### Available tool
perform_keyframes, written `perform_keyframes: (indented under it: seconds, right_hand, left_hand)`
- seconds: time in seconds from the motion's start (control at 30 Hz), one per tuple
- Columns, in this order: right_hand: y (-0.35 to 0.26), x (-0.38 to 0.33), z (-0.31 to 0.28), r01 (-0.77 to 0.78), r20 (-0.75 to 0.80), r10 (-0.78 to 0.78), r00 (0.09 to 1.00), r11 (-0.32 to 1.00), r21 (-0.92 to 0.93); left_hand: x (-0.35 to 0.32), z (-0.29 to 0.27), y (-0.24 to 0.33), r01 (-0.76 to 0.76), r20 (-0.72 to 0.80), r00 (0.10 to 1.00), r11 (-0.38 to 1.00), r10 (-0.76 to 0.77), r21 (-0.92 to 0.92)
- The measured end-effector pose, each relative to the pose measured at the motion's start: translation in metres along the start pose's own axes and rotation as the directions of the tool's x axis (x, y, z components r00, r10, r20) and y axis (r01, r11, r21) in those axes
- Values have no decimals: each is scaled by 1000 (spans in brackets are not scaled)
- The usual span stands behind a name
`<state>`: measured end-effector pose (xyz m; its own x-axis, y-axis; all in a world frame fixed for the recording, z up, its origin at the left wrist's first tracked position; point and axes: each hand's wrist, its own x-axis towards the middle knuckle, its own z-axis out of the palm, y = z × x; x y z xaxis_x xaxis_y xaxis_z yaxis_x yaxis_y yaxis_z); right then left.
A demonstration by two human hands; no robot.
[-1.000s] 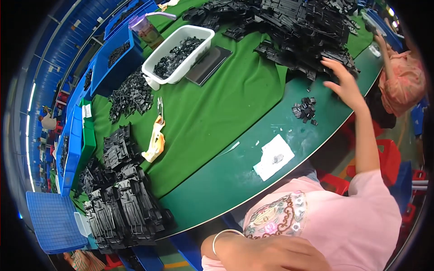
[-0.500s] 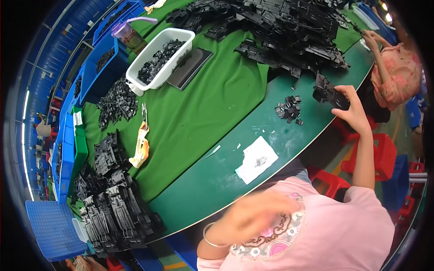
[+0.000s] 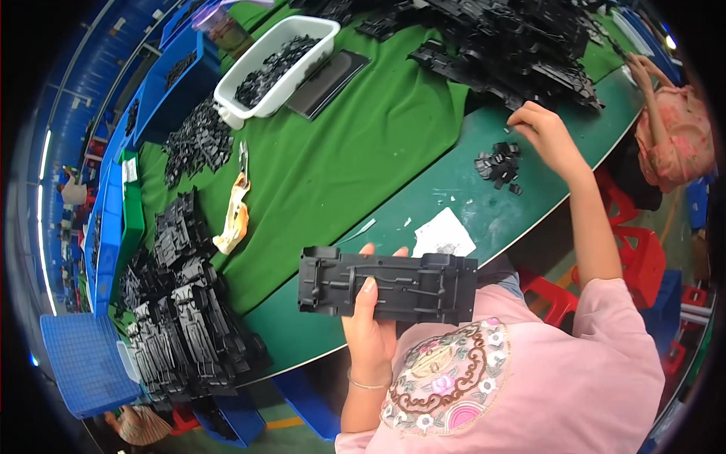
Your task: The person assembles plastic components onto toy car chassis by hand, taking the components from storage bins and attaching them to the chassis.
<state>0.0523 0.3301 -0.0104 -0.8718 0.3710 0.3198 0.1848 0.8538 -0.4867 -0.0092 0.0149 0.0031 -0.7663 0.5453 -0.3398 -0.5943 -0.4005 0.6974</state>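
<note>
The left hand (image 3: pixel 370 331) grips the black plastic part (image 3: pixel 404 287) just toward five o'clock from centre, while at two o'clock the right hand (image 3: pixel 549 139) bends near small black pieces (image 3: pixel 497 163), its grip I cannot tell.

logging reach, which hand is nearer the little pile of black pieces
Right. The right hand is close beside the little pile; the left hand is farther off, lower left.
</note>
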Motion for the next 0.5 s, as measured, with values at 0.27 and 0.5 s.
perform_keyframes:
  seconds: [0.27,0.5]
  right_hand:
    - [6,14,9,9,245,19,969,994,-112]
    - [-3,6,12,13,123,-2,992,996,-92]
  left_hand:
    - [10,-3,4,2,25,1000,1000,-3,25]
    - [15,-18,29,-117,4,993,987,117,109]
